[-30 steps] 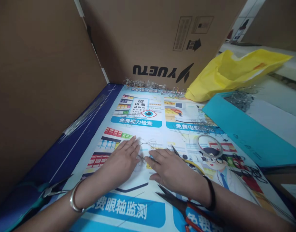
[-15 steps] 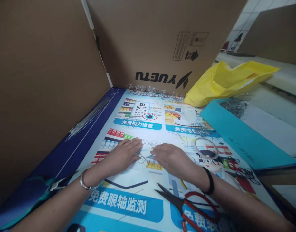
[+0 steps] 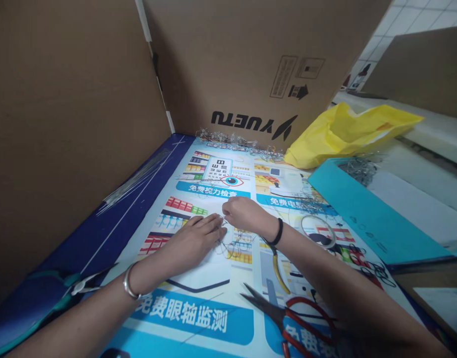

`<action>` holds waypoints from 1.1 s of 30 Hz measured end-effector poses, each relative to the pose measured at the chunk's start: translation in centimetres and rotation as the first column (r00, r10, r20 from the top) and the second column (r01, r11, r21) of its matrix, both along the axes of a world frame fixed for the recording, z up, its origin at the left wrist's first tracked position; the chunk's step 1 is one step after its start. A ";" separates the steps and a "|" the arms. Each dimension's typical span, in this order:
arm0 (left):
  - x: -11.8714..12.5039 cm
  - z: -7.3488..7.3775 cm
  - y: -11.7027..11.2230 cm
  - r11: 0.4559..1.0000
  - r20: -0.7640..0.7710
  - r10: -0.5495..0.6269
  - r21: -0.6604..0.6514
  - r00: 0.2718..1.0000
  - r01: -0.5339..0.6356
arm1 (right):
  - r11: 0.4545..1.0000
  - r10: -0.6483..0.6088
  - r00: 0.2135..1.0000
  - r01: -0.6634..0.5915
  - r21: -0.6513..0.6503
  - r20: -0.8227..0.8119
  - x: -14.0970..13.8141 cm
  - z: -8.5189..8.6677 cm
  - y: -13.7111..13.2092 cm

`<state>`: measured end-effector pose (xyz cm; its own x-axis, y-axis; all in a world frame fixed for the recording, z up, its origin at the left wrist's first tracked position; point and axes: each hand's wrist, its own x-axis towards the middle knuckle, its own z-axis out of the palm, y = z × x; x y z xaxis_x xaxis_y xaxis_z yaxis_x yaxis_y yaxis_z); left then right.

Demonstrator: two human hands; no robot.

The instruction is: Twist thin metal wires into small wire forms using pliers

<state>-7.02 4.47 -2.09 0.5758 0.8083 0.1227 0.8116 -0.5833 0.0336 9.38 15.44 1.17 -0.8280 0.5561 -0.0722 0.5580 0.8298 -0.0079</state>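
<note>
My left hand (image 3: 194,239) lies flat with its fingers stretched out, pressing a thin bent wire shape (image 3: 233,246) against the printed poster (image 3: 198,318). My right hand (image 3: 242,214) is just beyond it, fingers curled together in a pinch at the far end of the wire. What the fingertips hold is too fine to make out. A silver bangle sits on my left wrist and a black band on my right.
Red-handled scissors (image 3: 291,318) lie near the front, yellow-handled pliers (image 3: 278,263) under my right forearm, a tape ring (image 3: 319,231) to the right. Green-handled pliers (image 3: 77,286) lie at left. Cardboard walls (image 3: 64,124) enclose left and back. A yellow bag (image 3: 343,132), teal folder (image 3: 366,214) and wire scraps (image 3: 235,139) sit behind.
My right hand has moved forward and to the left, lifting off the poster and closing into a pinch. The yellow-handled pliers are now uncovered. My left hand stays flat on the wire.
</note>
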 end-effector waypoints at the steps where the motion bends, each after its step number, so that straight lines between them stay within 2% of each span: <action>1: 0.0 0.0 0.0 1.000 0.001 -0.002 0.002 1.000 0.002 | 1.000 0.001 1.000 -0.001 0.003 0.008 0.0 0.0 -0.1; 16: 0.3 0.1 0.2 1.000 0.065 -0.008 0.021 0.998 0.007 | 0.984 -0.159 0.987 0.159 0.085 -0.011 -0.5 -0.8 -2.0; 21: 0.4 0.1 0.2 1.000 0.029 -0.003 0.023 1.000 0.003 | 0.975 -0.193 0.980 0.196 0.102 -0.038 -0.7 -1.2 -2.0; 26: 0.4 0.2 0.2 1.000 0.013 -0.007 0.021 1.000 0.006 | 0.969 -0.228 0.972 0.231 0.087 -0.051 -0.9 -1.6 -2.0; 33: 0.5 0.1 0.2 1.000 0.067 -0.001 0.023 0.998 0.000 | 0.963 -0.267 0.961 0.269 0.027 -0.075 -0.8 -1.7 -1.5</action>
